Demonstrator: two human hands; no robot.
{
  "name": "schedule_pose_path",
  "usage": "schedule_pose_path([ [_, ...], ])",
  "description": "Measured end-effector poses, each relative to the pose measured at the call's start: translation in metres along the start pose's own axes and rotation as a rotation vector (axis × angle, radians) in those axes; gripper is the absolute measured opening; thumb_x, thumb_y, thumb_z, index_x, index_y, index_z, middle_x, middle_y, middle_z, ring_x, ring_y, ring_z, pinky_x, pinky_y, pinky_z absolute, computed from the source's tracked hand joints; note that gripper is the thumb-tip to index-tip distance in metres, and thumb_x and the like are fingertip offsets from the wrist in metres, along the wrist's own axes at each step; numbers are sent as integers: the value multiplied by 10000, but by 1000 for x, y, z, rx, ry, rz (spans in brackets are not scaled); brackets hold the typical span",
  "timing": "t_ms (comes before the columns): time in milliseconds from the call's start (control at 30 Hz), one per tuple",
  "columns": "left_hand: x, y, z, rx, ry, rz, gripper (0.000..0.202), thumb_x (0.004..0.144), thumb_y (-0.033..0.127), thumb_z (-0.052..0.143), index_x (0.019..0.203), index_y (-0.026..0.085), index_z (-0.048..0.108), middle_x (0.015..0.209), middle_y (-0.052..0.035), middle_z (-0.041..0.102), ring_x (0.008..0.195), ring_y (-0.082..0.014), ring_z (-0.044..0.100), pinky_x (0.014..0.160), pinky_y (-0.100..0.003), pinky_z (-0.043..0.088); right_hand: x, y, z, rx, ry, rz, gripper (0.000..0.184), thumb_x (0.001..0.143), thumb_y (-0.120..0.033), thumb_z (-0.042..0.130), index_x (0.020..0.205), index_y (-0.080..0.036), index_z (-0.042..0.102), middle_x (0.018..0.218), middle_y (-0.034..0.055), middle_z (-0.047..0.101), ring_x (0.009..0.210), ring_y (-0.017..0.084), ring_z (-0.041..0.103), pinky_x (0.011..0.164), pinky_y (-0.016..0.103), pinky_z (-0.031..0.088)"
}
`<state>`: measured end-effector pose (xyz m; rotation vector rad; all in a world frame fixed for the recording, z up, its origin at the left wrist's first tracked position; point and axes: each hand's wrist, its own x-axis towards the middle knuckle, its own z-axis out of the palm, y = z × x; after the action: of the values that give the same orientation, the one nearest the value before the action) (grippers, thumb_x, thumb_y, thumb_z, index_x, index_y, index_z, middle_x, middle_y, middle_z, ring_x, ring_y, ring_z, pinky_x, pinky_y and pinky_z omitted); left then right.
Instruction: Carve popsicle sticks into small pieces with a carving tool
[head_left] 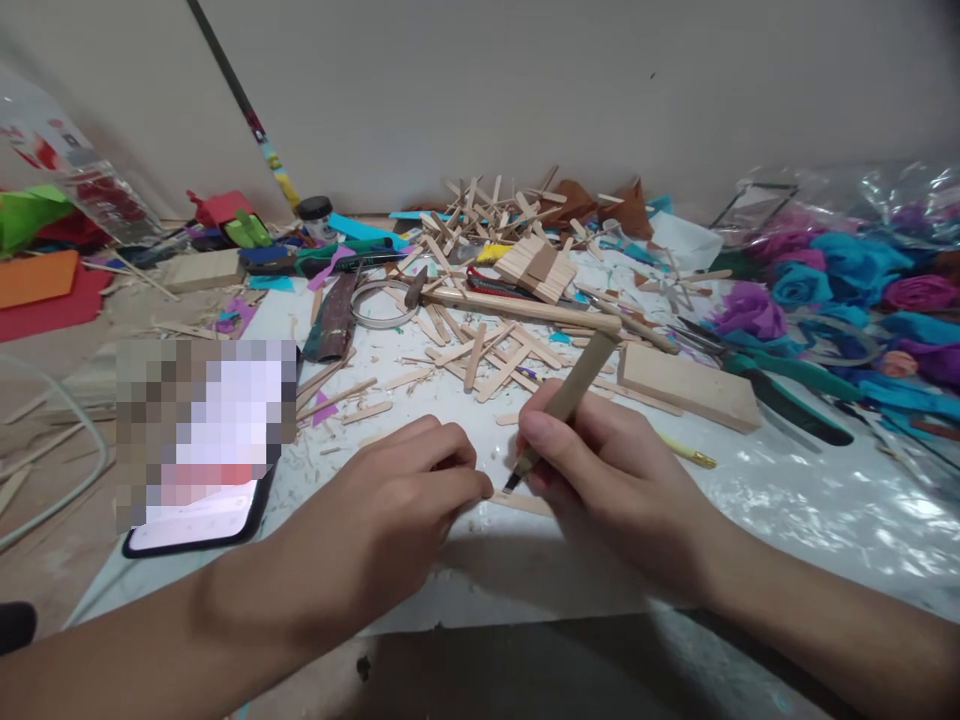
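Note:
My right hand (600,460) is closed around a thick olive-brown pen-like tool (570,385) with a dark collar and a small pale tip. Whether it is a marker or a carving blade I cannot make out. Its tip points down at a flat popsicle stick (529,502) lying on the white sheet (540,570) near the front edge. The curled fingers of my left hand (409,490) pinch or press the stick's left end, just beside the tool tip. My right hand partly covers the stick's other end.
Loose popsicle sticks (495,355) and a hammer (517,305) lie ahead. A wood block (686,385), green-handled pliers (799,400) and a yellow pencil (690,452) are to the right, before crepe-paper flowers (750,310). A phone (202,500), partly blurred out, stands left; a tape roll (385,322) lies behind.

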<state>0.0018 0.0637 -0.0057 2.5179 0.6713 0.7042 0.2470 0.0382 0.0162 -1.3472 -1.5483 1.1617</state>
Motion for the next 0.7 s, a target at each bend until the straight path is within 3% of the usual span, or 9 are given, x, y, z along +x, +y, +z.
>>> schedule_pose_path([
  [267, -3, -1, 1, -23, -17, -37, 328, 1002, -44, 506, 1009, 207, 717, 1042, -4, 681, 949, -164, 619, 814, -287, 468, 1, -5, 0, -160, -13, -57, 305, 1070, -466, 667, 833, -276, 693, 684, -34, 610, 620, 171, 529, 584, 330, 399],
  [500, -1, 1, -1, -40, -31, -39, 318, 997, -45, 508, 993, 196, 715, 1014, 2, 649, 911, -150, 582, 783, -279, 434, -1, -7, -1, -197, -33, -90, 337, 1063, -488, 675, 809, -269, 712, 703, -18, 651, 625, 174, 574, 603, 338, 432],
  [700, -2, -1, 2, -48, -30, -53, 301, 1012, -42, 532, 987, 199, 710, 1018, -1, 649, 944, -161, 579, 809, -292, 427, -3, -8, 2, -226, 33, -70, 342, 1033, -459, 712, 751, -265, 707, 660, -10, 663, 575, 173, 589, 530, 326, 422],
])
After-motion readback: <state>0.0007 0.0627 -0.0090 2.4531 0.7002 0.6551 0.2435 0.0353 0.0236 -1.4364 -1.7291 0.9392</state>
